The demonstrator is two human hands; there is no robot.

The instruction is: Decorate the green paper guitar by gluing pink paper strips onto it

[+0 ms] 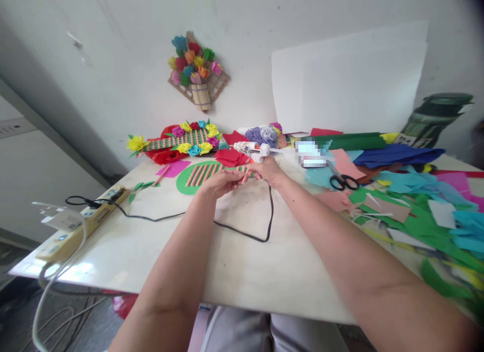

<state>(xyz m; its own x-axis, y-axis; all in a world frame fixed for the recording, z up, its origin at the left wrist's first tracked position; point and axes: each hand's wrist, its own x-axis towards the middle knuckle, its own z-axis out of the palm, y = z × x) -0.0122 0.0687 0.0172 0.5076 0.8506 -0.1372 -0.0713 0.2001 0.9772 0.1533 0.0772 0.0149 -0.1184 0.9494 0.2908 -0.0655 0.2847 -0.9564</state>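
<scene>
My left hand (221, 182) and my right hand (269, 170) meet over the far middle of the white table (234, 261). Together they pinch a thin pinkish paper stick (245, 176). Just beyond the fingers lies a green paper disc (185, 183) with several pink sticks laid across it. A white glue gun (254, 149) rests right behind my right hand, and its black cord (242, 233) loops toward me. Folded red paper (231, 158) sits beside the disc.
A power strip (81, 223) with plugs lies at the left edge. Black scissors (343, 181) and heaps of coloured paper (423, 206) cover the right side. A paper-flower piece (181, 140) sits at the back, another flower craft (196, 72) hangs on the wall, and yarn (260, 135) lies nearby.
</scene>
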